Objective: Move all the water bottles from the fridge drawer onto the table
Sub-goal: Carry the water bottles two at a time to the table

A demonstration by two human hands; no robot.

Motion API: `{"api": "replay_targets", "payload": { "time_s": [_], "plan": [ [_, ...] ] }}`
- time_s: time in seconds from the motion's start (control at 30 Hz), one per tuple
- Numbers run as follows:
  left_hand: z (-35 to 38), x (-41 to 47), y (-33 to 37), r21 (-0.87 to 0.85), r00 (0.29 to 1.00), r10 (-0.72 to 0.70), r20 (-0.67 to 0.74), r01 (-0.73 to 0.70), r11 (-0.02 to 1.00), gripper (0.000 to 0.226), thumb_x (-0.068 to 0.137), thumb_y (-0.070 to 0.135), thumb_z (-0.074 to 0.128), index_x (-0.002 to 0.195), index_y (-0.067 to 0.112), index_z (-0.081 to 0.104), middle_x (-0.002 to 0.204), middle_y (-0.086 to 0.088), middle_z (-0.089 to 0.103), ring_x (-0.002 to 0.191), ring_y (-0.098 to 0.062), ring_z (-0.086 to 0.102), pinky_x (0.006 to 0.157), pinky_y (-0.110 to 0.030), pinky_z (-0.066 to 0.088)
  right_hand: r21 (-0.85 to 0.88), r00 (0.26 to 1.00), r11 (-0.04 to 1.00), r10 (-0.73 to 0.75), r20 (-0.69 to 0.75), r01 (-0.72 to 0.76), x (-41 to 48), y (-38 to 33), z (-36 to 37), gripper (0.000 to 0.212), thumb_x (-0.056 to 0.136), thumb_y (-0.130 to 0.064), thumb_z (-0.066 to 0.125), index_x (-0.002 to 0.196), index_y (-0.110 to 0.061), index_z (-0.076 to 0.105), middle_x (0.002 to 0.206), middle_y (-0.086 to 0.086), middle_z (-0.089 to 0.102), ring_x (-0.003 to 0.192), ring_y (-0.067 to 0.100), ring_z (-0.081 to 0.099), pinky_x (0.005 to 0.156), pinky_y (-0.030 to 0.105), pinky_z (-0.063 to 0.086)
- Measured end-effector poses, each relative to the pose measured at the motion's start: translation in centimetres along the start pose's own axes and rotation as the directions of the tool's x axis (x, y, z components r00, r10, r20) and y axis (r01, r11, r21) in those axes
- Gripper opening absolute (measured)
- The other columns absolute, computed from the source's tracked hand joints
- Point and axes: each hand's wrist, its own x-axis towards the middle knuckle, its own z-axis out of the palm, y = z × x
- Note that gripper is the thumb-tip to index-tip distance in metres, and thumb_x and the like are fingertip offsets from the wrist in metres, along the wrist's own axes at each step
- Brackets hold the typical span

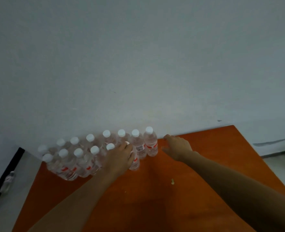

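Note:
Several clear water bottles with white caps and red labels stand in two rows along the far left of the orange table, against the wall. My left hand is wrapped around the top of the front-row bottle at the right end of that row. My right hand hovers palm down with fingers spread, just right of the last back-row bottle, holding nothing. The fridge drawer is not in view.
A pale grey wall rises right behind the bottles. A small light scrap lies on the table near the middle. At the left, a black edge and one more bottle sit below table level.

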Motion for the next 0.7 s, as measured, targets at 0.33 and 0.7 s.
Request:
{"api": "replay_targets", "payload": {
  "time_s": [0.33,0.7],
  "plan": [
    [-0.5,-8.0,10.0,-0.047,0.922,0.357,0.154,-0.354,0.934,0.014,0.094,0.034,0.047,0.1,0.022,0.051,0.096,0.001,0.059,0.079,-0.014,0.053,0.074,-0.032,0.05,-0.041,0.973,0.974,0.223,0.055,-0.221,-19.7,3.7,-1.7,0.042,0.093,-0.044,0.054,0.128,-0.021,0.053,0.108,0.001,0.064,0.083,0.017,0.057,0.067,0.03,0.045],
    [-3.0,-10.0,32.3,-0.064,0.694,0.71,0.121,-0.708,0.703,0.017,0.094,0.035,0.045,0.097,0.02,0.053,0.092,0.0,0.059,0.079,-0.02,0.059,0.072,-0.037,0.053,-0.011,0.784,0.798,0.589,-0.197,-0.602,-43.3,13.5,-8.4,0.04,0.09,-0.046,0.054,0.123,-0.024,0.053,0.102,-0.001,0.063,0.084,0.015,0.056,0.065,0.026,0.042]
  ]
}}
